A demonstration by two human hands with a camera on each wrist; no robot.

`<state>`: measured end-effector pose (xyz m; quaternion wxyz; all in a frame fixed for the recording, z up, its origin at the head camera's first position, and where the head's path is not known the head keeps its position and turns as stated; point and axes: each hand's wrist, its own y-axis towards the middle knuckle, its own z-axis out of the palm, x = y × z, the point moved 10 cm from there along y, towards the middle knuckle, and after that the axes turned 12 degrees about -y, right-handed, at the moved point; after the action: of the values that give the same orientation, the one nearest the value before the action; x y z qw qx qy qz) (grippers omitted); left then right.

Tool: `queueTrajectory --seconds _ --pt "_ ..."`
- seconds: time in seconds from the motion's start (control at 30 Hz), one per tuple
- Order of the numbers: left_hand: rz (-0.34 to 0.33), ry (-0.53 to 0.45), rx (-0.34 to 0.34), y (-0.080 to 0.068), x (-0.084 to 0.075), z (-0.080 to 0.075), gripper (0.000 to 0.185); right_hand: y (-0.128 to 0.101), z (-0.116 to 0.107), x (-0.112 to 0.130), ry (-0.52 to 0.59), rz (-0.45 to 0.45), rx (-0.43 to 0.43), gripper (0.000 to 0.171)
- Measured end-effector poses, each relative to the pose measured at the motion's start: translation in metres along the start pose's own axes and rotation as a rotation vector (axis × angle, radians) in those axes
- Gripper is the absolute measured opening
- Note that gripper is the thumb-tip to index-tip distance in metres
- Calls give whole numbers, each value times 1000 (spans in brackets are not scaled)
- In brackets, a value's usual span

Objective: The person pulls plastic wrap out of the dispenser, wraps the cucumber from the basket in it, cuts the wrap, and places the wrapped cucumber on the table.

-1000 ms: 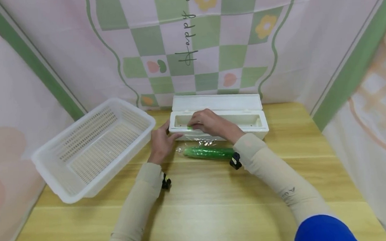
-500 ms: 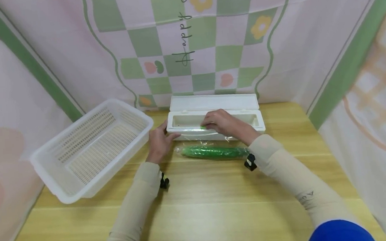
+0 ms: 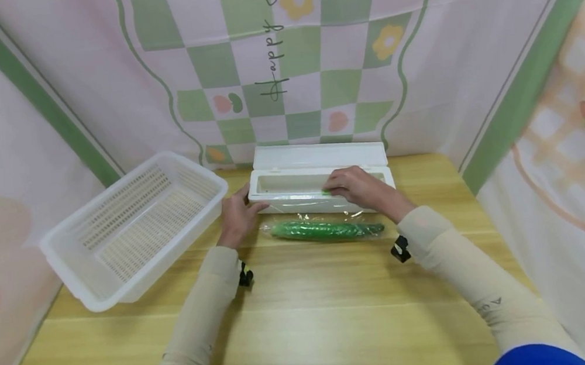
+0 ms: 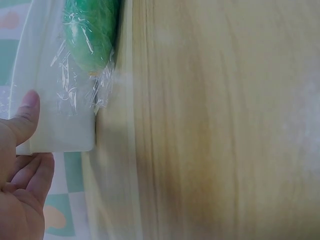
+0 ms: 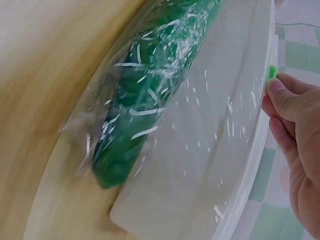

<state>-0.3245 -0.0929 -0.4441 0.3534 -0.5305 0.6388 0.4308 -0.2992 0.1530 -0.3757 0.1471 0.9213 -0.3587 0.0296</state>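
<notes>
A white film dispenser box (image 3: 292, 183) stands at the table's far edge with its lid (image 3: 319, 156) open. My right hand (image 3: 356, 185) pinches the small green slider (image 3: 326, 191) on the box's front rim, right of centre; the slider (image 5: 271, 71) sits at my fingertips (image 5: 280, 90). My left hand (image 3: 237, 211) rests against the box's left end, thumb (image 4: 25, 117) straight on its wall (image 4: 55, 125). A green cucumber (image 3: 323, 230) wrapped in clear film lies just in front of the box, and it shows as cucumber (image 5: 150, 100) and cucumber (image 4: 90, 35) in the wrist views.
A white perforated basket (image 3: 67, 260) sits tilted at the left, partly over the edge of the wooden table (image 3: 311, 321). Patterned cloth walls close in the back and both sides.
My right hand has moved the green slider rightwards along the box rim, from left of centre to right of centre. The left hand has stayed at the box's left end.
</notes>
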Motion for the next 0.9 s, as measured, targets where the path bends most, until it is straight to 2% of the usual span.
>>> queueTrajectory --seconds 0.33,0.53,0.9 --pt "5 -24 8 0 -2 -3 75 -21 -12 -15 -66 10 -35 19" --pt "-9 -32 19 2 2 -3 72 -38 -19 -25 -90 23 -36 19" --pt "5 -26 36 1 0 1 72 -71 -31 -41 -130 40 -60 20"
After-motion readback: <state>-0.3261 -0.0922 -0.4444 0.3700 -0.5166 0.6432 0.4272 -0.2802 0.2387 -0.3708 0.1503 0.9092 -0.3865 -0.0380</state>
